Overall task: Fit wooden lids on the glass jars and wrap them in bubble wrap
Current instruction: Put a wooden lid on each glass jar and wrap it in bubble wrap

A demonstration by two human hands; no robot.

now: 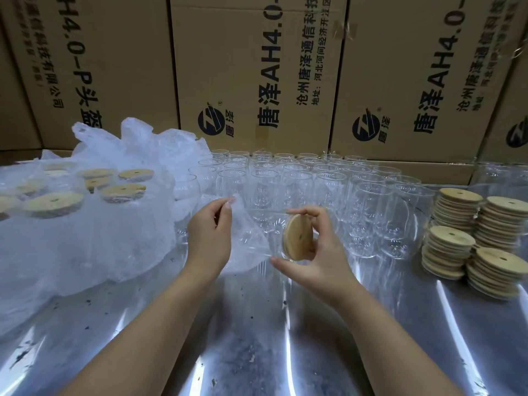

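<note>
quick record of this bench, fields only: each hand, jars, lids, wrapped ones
left hand: pinches bubble wrap sheet
right hand: grips glass jar at its wooden lid
empty jars: rows at back of metal table
lid stacks: four, right side
wrapped jars: left, lids on
behind: cardboard boxes

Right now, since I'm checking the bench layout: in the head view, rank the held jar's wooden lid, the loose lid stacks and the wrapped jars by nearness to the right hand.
1. wooden lid: gripped by the right hand itself.
2. lid stacks: off to its right.
3. wrapped jars: far left, beyond the left hand.
</note>
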